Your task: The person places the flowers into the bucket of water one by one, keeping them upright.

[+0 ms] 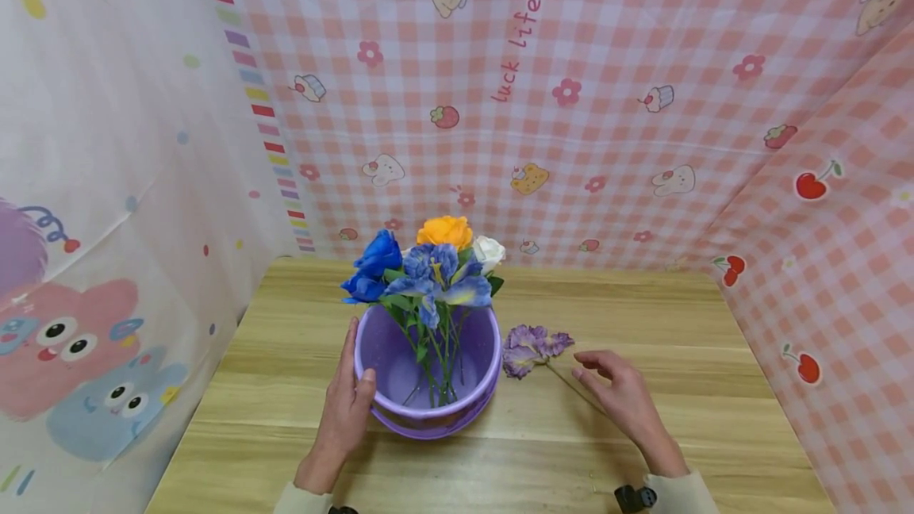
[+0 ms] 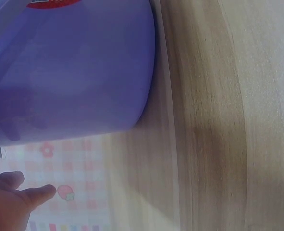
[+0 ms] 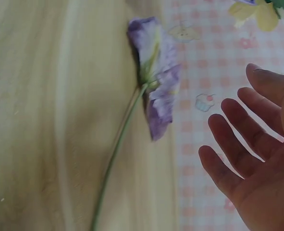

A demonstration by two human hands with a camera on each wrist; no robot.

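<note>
Steadying round purple plastic bucket (image 1: pixel 427 387) with my left hand (image 1: pixel 345 411), fingers flat on rim; my right hand (image 1: pixel 620 392) hovered open, empty, over pale purple artificial flower (image 1: pixel 531 348) on wooden surface (image 1: pixel 714 387); best pinch stem low.

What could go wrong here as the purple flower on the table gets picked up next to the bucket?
The right hand is open above the purple flower's thin stem, which lies flat on the table and may slip from a pinch. The flowers lean toward the far side of the purple bucket, so a nudge could tip it, though the left hand steadies its rim.
</note>
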